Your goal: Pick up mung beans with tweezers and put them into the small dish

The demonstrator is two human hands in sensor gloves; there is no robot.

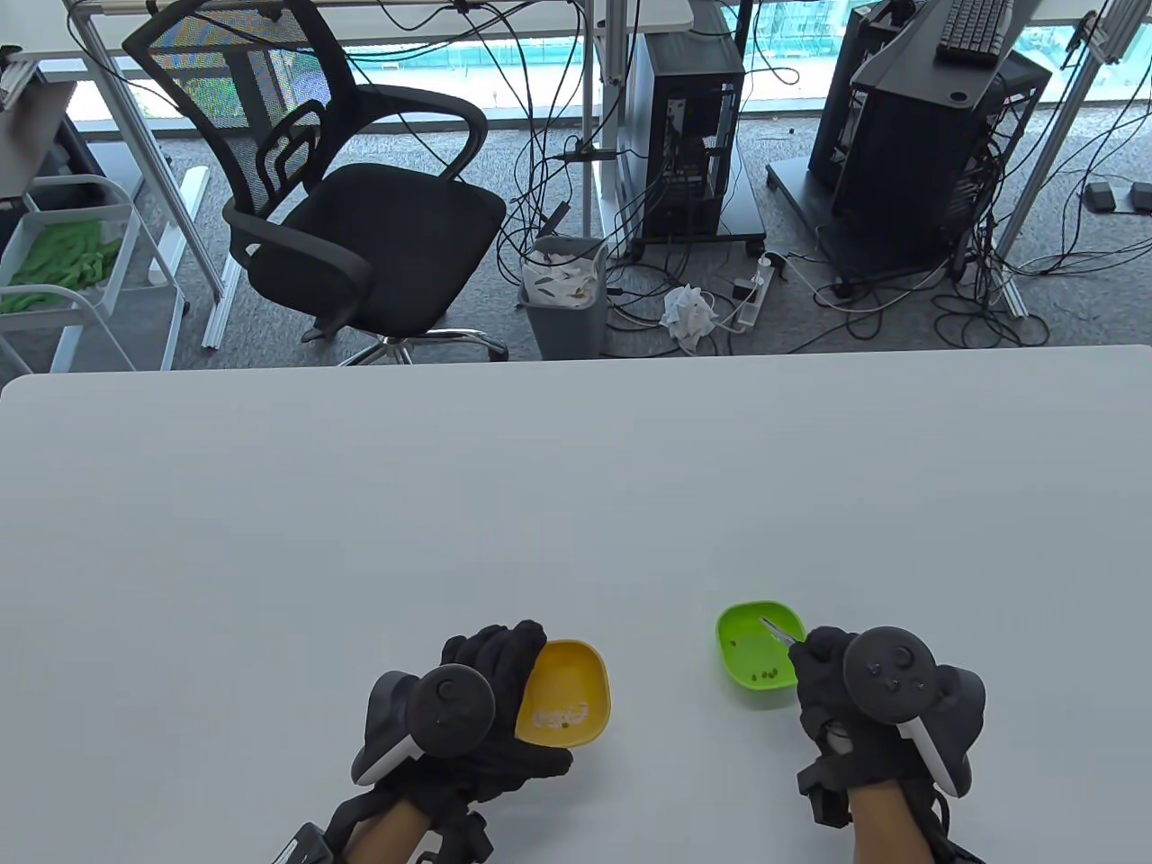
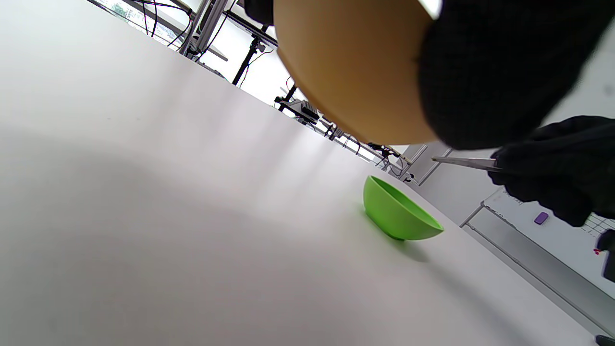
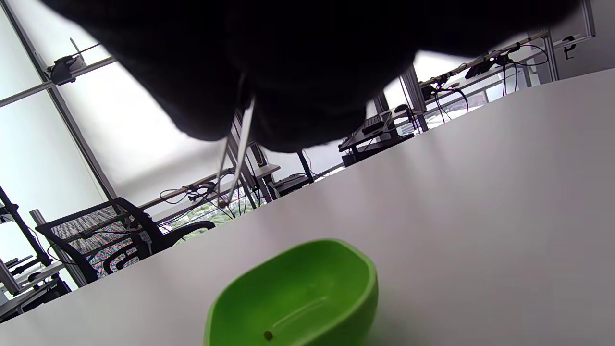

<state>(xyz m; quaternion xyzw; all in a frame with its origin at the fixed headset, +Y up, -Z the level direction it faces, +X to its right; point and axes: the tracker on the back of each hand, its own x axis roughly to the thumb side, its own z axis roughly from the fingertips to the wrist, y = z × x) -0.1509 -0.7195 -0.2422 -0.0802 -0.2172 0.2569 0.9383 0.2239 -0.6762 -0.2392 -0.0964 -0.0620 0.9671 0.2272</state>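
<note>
My left hand (image 1: 504, 675) grips the left rim of a yellow dish (image 1: 569, 688) that holds a few mung beans (image 1: 562, 716). In the left wrist view the yellow dish (image 2: 350, 67) is tilted and off the table. My right hand (image 1: 823, 661) pinches metal tweezers (image 1: 779, 632), whose tips point over a green dish (image 1: 747, 648) with several beans (image 1: 766, 673) in it. In the right wrist view the tweezers (image 3: 235, 158) hang above the green dish (image 3: 298, 293), tips close together; one bean (image 3: 267, 335) lies inside. I cannot tell whether the tips hold a bean.
The white table (image 1: 540, 504) stretches far beyond the two dishes. An office chair (image 1: 342, 198), a waste bin (image 1: 564, 292) and computer towers (image 1: 688, 135) stand on the floor past the table's far edge.
</note>
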